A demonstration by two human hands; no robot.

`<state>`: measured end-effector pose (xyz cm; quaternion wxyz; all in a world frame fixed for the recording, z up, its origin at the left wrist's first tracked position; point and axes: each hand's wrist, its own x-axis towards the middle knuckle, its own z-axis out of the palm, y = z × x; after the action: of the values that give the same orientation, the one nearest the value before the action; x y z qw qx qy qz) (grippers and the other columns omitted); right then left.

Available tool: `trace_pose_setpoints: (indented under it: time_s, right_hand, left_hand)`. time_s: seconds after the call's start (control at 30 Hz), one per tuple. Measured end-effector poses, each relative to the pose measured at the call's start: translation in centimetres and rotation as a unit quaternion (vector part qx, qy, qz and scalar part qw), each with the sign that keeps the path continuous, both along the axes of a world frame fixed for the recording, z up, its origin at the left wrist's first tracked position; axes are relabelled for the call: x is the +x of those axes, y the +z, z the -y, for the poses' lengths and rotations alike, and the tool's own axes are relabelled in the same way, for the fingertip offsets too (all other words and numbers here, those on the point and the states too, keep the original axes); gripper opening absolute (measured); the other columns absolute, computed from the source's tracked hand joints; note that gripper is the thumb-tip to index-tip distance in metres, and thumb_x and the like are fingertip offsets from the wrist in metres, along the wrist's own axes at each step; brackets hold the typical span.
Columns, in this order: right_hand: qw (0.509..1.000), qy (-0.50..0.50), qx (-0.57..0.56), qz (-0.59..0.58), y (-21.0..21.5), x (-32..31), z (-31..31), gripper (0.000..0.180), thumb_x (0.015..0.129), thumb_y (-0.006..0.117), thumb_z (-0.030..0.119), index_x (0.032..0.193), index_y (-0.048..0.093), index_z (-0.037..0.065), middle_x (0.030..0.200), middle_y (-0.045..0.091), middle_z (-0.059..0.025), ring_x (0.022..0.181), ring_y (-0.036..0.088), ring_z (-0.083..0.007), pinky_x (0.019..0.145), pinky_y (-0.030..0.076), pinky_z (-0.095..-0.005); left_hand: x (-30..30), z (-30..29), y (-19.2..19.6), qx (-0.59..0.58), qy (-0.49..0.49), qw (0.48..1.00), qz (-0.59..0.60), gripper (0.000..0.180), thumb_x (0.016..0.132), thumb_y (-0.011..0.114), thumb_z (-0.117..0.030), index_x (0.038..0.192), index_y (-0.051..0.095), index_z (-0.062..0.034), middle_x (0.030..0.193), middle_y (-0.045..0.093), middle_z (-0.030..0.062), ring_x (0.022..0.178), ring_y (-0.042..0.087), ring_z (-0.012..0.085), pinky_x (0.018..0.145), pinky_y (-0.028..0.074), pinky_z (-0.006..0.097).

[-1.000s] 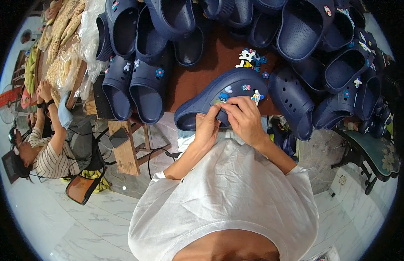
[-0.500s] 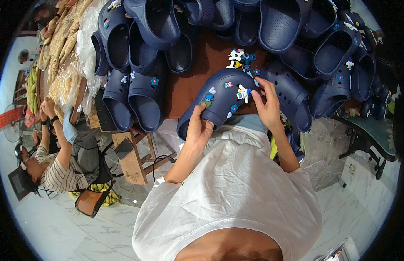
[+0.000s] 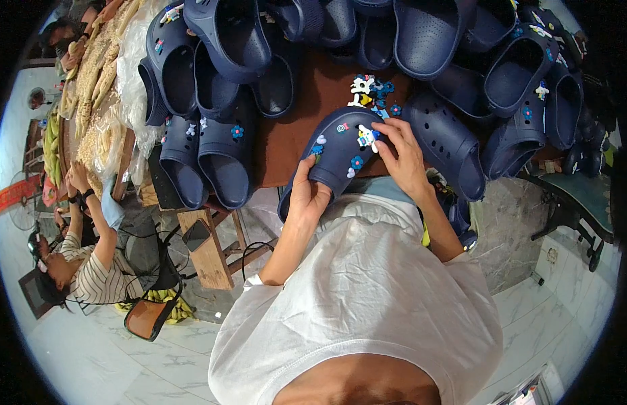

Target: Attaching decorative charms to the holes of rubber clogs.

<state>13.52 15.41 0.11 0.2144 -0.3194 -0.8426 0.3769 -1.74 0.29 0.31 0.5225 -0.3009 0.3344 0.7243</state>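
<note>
A navy clog (image 3: 332, 152), tilted toe-away, is in my left hand (image 3: 309, 192), whose thumb lies on the upper and whose fingers reach into the opening. Small shoe charms dot its upper: a swirl, a heart and blue flowers (image 3: 356, 163). Beside the toe, my right hand (image 3: 402, 154) has its thumb and forefinger at the edge of a white cartoon-figure charm (image 3: 368, 137); the fingertips partly cover that edge. Just beyond the clog, a small pile of loose charms (image 3: 362, 86), white, blue and yellow, lies on the brown tabletop (image 3: 306, 88).
Several navy clogs surround the work spot, including a charmless one (image 3: 448, 145) on the right and a decorated pair (image 3: 224, 165) on the left. A wooden stool (image 3: 209, 260) bears a phone (image 3: 196, 235). At far left, a person in stripes (image 3: 104, 273) works beside corn cobs (image 3: 100, 81).
My right hand has moved left, its thumb and forefinger closing in on the white charm. The clog has turned slightly in my left hand.
</note>
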Motion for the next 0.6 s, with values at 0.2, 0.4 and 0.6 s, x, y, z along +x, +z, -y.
trace_pose_setpoints:
  time_s: [0.2,0.4,0.6]
  right_hand:
    - [1.0,0.004,-0.002,0.019,-0.4,-0.3,-0.1,0.03,0.091,0.062,0.017,0.12,0.062,0.011,0.125,0.05,-0.0158,0.115,0.052,-0.0341,0.097,0.044,-0.0415]
    - [1.0,0.001,0.012,0.004,-0.1,-0.7,0.0,0.033,0.086,0.068,0.019,0.117,0.063,0.01,0.123,0.051,-0.0163,0.114,0.053,-0.0342,0.095,0.045,-0.0408]
    - [0.999,-0.025,0.008,-0.019,-0.7,-1.3,0.0,0.028,0.083,0.072,0.018,0.107,0.064,0.007,0.119,0.052,-0.0159,0.109,0.055,-0.0337,0.092,0.045,-0.0406]
  left_hand:
    - [0.5,-0.5,1.0,0.071,0.003,0.997,0.0,0.039,0.089,0.065,-0.015,0.122,0.051,0.0,0.122,0.06,0.0168,0.112,0.06,0.0305,0.102,0.048,0.045]
    - [0.9,-0.1,-0.8,0.031,-0.135,0.982,-0.13,0.032,0.088,0.065,-0.007,0.117,0.055,-0.0011,0.11,0.064,0.0096,0.101,0.064,0.0199,0.092,0.053,0.035]
    - [0.7,-0.2,-1.9,0.023,-0.157,0.983,-0.094,0.023,0.084,0.063,-0.001,0.107,0.059,0.001,0.102,0.065,0.0094,0.096,0.065,0.0195,0.089,0.053,0.033]
